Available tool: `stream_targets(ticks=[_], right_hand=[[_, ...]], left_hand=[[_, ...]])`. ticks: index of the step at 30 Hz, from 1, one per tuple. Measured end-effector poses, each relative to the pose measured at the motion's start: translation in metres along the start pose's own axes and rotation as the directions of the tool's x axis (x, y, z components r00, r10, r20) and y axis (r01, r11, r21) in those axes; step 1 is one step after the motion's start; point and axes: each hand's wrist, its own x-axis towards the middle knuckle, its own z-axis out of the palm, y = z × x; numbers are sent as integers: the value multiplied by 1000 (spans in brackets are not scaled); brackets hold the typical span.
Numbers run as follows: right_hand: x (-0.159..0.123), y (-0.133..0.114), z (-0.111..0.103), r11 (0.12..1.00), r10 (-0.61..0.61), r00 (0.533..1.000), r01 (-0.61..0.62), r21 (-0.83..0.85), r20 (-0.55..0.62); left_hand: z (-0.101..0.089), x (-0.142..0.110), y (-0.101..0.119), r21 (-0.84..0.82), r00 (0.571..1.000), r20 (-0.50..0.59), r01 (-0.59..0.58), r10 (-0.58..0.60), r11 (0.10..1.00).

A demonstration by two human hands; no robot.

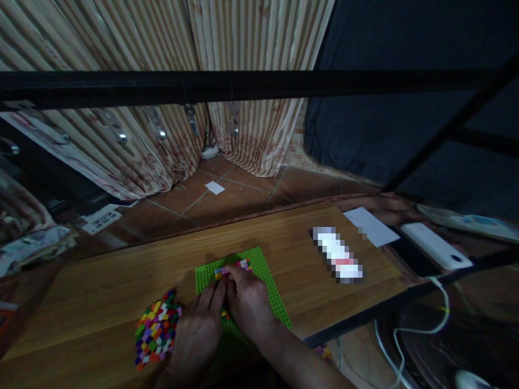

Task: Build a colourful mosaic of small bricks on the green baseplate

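A green studded baseplate (275,297) lies on the wooden board, with rows of small coloured bricks (244,264) on its upper part. Over the plate, my right hand (252,300) is closed, its fingertips down at the bricks. My left hand (200,324) rests along the plate's left side, fingers together and tips meeting the right hand's. Whatever sits between the fingertips of either hand is hidden. A heap of loose multicoloured bricks (156,329) lies just left of my left hand. A few more bricks peek out below the fingers.
A phone (338,256) with a blurred-out screen lies on the wooden board (101,281) to the right. Beyond it are a white sheet (372,226), a dark phone-like slab (413,256) and a white device (436,246) with a cable. A black bar (251,86) crosses ahead, before striped curtains.
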Motion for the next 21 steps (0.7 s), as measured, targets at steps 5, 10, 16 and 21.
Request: stream_targets(ticks=[5,10,16,21], right_hand=[[-1,3,3,1000,-22,1000,22,5,-5],[0,1,0,999,-46,999,47,10,-8],[2,-2,-3,999,-41,999,41,-7,15],[3,-2,-6,998,-63,998,62,15,32]], left_hand=[[1,-1,1,-19,1000,-3,5,-5,1000],[4,-2,1,-18,999,-41,-7,7,1000],[-2,3,5,-18,999,-27,22,-23,1000],[-6,2,6,28,999,-10,32,-32,999]])
